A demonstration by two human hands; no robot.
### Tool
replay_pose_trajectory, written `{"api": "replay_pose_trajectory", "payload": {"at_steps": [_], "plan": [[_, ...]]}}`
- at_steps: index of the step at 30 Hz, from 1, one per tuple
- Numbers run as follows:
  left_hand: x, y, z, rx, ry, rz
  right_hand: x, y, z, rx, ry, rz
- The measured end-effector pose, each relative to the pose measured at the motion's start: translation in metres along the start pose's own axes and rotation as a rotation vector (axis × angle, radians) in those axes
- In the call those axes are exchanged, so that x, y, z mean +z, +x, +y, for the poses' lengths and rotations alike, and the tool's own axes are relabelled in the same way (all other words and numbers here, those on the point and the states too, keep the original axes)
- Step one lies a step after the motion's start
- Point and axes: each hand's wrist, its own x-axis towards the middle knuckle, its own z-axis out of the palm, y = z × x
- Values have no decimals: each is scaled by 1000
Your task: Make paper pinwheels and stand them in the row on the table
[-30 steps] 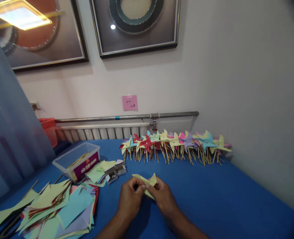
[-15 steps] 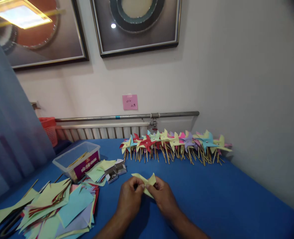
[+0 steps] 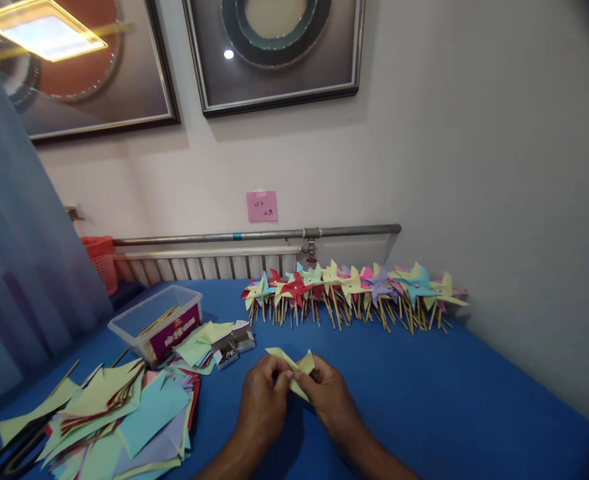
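Observation:
Between my two hands is a yellow paper pinwheel [image 3: 299,387], its corners bent in toward the middle, held just above the blue table cover [image 3: 424,393]. My left hand [image 3: 264,400] pinches its left side, thumb at the centre. From the other side my right hand [image 3: 330,397] grips it, with the thumb pressed near the same spot. Fingers cover much of the paper, and whether a pin is in the centre cannot be made out. Closest to my left hand stands an open small box of metal pins [image 3: 226,355].
Finished pinwheels on sticks [image 3: 349,293] lie in a row along the wall. On the left are a clear plastic tub [image 3: 157,320] with sticks, piles of cut coloured paper [image 3: 119,420] and black-handled scissors [image 3: 17,450]. A red basket [image 3: 102,263] stands behind.
Both hands stay at nearly the same place with the yellow paper, thumbs still pressed at its middle. The whole view has shifted very slightly.

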Motion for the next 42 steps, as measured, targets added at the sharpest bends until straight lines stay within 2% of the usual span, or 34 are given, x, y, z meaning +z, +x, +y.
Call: {"api": "replay_pose_trajectory", "payload": {"at_steps": [10,20,26,32,34,38,42], "plan": [[-4,2,-1,26,-29,-8,2,-5,-11,20,49,-27],[1,3,-6,-42,-99,75,3,-6,-14,46,107,-57],[4,4,-6,-85,-265,101,6,-7,-15,86,183,-28],[3,4,0,-197,-586,123,2,-7,-16,115,259,26],[0,6,1,-244,-637,79,1,-7,-17,121,238,27],[-4,10,-1,-298,-638,-116,0,-6,-16,103,171,7],[-1,13,-8,-293,-580,-109,0,-3,-14,71,98,-35]]}}
